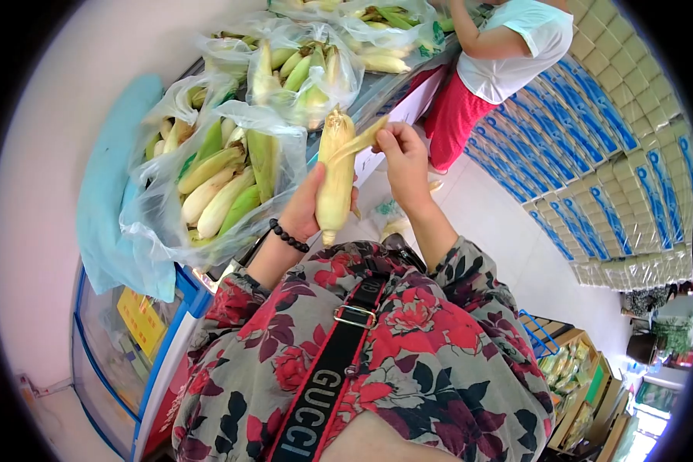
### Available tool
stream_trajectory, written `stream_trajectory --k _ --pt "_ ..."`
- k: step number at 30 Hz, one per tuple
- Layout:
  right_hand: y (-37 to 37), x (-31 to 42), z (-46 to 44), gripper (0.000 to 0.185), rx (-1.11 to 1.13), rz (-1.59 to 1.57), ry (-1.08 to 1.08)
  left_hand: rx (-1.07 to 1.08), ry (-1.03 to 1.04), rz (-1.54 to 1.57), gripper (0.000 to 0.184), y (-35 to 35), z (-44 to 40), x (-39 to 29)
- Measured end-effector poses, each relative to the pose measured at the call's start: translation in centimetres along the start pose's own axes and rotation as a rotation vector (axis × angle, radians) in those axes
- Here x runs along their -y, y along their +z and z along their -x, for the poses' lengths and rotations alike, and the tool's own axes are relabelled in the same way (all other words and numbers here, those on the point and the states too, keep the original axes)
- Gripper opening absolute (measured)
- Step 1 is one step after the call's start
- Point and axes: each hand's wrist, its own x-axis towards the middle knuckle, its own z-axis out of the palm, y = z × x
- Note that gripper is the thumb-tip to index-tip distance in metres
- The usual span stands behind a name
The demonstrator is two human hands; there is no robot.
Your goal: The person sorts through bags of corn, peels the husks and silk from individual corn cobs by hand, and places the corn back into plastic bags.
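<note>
My left hand (pixel 306 202), with a black bead bracelet at the wrist, is closed around an ear of corn (pixel 336 189). The corn stands nearly upright in front of my chest, wrapped in pale yellow husk. A strip of husk (pixel 359 143) is peeled away from its upper right side, still joined to the ear. Its free end is pinched between the thumb and fingers of my right hand (pixel 403 158). Just left of my left hand, a clear plastic bag (pixel 281 146) holds several ears of corn (pixel 223 185), some pale and some green.
More bags of corn (pixel 304 73) fill the top of the freezer (pixel 150 346). A light-blue cloth or plastic sheet (pixel 112 185) hangs at its left. Another person (pixel 508 50) stands beyond, at the right. Stacked tissue packs (pixel 593 169) line the right side. Husk scraps (pixel 395 226) lie low behind my right wrist.
</note>
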Motion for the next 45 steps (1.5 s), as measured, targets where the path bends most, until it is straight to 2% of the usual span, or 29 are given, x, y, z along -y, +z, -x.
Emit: stream_trajectory --k 2,3,6,7,10,11,12,13,14,15,16,17,19,22,24,26,28,30,32,34,37,39,40,42,45 --pt "0.4 -0.5 1.0 0.009 -0.036 -0.005 -0.151 -0.023 0.022 0.168 0.055 0.5 -0.7 0.2" --pt "1.1 0.1 1.4 0.009 -0.002 0.022 -0.246 -0.053 0.039 0.155 0.058 0.0 -0.8 0.2" --pt "1.4 2.3 3.4 0.013 0.207 -0.210 -0.119 -0.229 0.085 0.227 0.055 3.5 -1.1 -0.6" --pt "1.2 1.7 3.8 0.017 0.229 -0.156 -0.155 -0.241 0.117 0.232 0.055 2.8 -1.7 -0.6" --pt "1.0 2.0 4.8 0.016 0.432 -0.497 -0.007 -0.192 0.168 0.294 0.055 0.0 -2.7 -2.4" --pt "0.4 2.6 5.3 0.016 0.406 -0.331 0.068 -0.146 0.250 0.277 0.053 -1.8 -3.2 -3.7" --pt "-0.6 3.4 6.0 0.017 0.380 -0.167 0.140 -0.310 0.396 0.221 0.052 -2.0 -3.1 -5.4" --pt "-1.7 4.2 6.6 0.019 0.358 -0.002 0.210 -0.370 0.517 0.415 0.051 -2.7 -2.8 -7.7" --pt "-3.1 4.5 7.1 0.019 0.251 0.006 0.234 -0.360 0.634 0.492 0.051 -4.6 -2.0 -10.4" --pt "-4.7 4.5 7.3 0.019 0.157 0.016 0.255 -0.353 0.792 0.443 0.050 -7.5 -0.6 -13.4" --pt "-6.1 3.9 7.1 0.018 -0.006 0.092 0.248 -0.499 1.006 0.286 0.049 -7.4 1.4 -15.8" --pt "-7.5 3.4 6.8 0.017 -0.046 0.159 0.186 -0.613 1.157 0.187 0.049 -7.4 3.6 -17.9" --pt "-9.0 1.8 5.7 0.018 -0.150 0.252 -0.003 -0.705 1.269 0.040 0.049 -6.7 8.3 -20.4" --pt "-11.3 -1.8 3.6 0.022 -0.053 0.669 0.109 -0.817 1.408 -0.030 0.049 -6.5 13.5 -22.3" --pt "-13.4 -6.4 3.3 0.035 0.014 0.946 0.030 -0.898 1.397 -0.154 0.047 -8.0 17.0 -23.1" --pt "-15.7 -10.0 3.9 0.041 0.076 1.229 -0.069 -0.924 1.296 -0.307 0.044 -8.3 19.9 -24.2" --pt "-15.0 -10.8 4.4 0.038 0.162 1.125 0.206 -1.002 1.147 -0.550 0.042 -9.4 21.9 -26.2" --pt "-15.3 -11.7 5.4 0.037 0.215 1.102 0.304 -1.119 0.926 -0.886 0.041 -10.2 22.5 -27.6" --pt "-14.3 -12.1 5.6 0.035 0.291 1.086 0.345 -1.130 0.572 -1.171 0.052 -9.9 22.1 -30.3" --pt "-10.7 -12.2 5.5 0.034 0.385 1.080 0.335 -1.068 0.203 -1.424 0.059 -11.4 20.6 -34.4" --pt "-7.1 -10.3 5.1 0.030 0.477 1.088 0.382 -0.776 -0.207 -1.740 0.065 -15.4 15.9 -37.2" --pt "-3.7 -9.1 4.9 0.029 0.509 1.094 0.471 -0.675 -0.466 -1.929 0.069 -18.5 12.0 -38.2" --pt "-2.4 -8.6 5.0 0.030 0.530 1.094 0.485 -0.658 -0.525 -1.980 0.067 -20.2 10.5 -38.5" --pt "-1.1 -8.0 5.3 0.030 0.576 1.095 0.511 -0.617 -0.760 -1.871 0.063 -25.9 6.7 -39.2" --pt "-2.2 -6.5 6.9 0.030 0.555 1.121 0.550 -0.826 -0.664 -1.698 0.054 -28.4 5.5 -38.5"
